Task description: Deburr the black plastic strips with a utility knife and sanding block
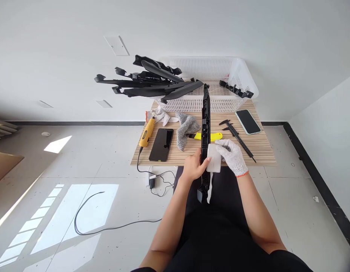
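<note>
My bare left hand (194,165) is closed around the lower part of a long black plastic trim piece (205,117), its thumb lying against a white rectangular block (213,158). The trim piece points away from me, its far end near the basket's front wall. In a white knitted glove, my right hand (232,154) pinches the block's right upper edge. The block sits against the right side of the trim piece. What the block is made of I cannot tell. Behind the trim piece lies a yellow utility knife (216,136), partly hidden by it.
A white plastic basket (234,104) at the back holds several black trim pieces (152,90), some jutting out left. On the table are a grey cloth (186,126), black phone (161,144), yellow rotary tool (147,132), calipers (238,138), light-cased phone (248,121) and white glove (163,115).
</note>
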Available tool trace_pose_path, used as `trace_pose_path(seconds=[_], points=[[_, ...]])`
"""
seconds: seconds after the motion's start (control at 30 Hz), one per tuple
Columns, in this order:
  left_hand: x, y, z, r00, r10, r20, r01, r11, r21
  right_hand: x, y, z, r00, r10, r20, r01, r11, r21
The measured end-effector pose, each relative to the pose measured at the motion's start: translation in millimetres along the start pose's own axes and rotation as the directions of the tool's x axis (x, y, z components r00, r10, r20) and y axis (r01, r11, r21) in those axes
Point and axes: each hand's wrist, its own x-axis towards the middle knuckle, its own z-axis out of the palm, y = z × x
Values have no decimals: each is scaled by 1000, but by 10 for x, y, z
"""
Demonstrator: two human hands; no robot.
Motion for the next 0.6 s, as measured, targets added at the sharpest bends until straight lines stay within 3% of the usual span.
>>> trace_pose_path(seconds=[0.2, 0.43, 0.6], points=[[14, 0, -3, 1000, 5, 18, -5, 1000, 29, 54, 0, 32, 972, 23, -232, 19, 983, 181], [14, 38, 1, 1000, -17, -18, 17, 1000, 22, 79, -14, -7, 948, 42, -315, 85, 921, 380], [7, 32, -14, 999, -15, -28, 15, 1000, 2, 131, -24, -37, 968, 50, -245, 74, 877, 474]])
